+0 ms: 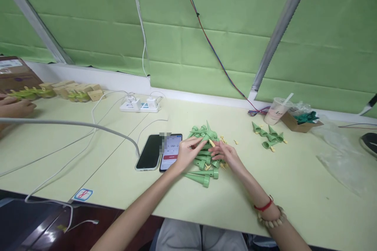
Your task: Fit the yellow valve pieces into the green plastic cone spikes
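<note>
A pile of green plastic cone spikes point(203, 160) lies on the pale table point(294, 188) in front of me. My left hand point(188, 151) rests on the pile's left side, fingers pinched on a green spike with a small yellow piece point(211, 142) at its tip. My right hand point(228, 155) is on the pile's right side, fingers curled among the spikes; what it holds is hidden. Small yellow pieces point(224, 140) lie scattered beside the pile.
Two phones point(160, 151) lie left of the pile, one showing a timer. A few more spikes point(269, 135), a plastic cup point(275, 110), a cardboard box point(297, 122) and plastic bags point(341, 157) sit right. A power strip point(141, 105) and cables lie behind. Another person's hand point(14, 106) is far left by boxes.
</note>
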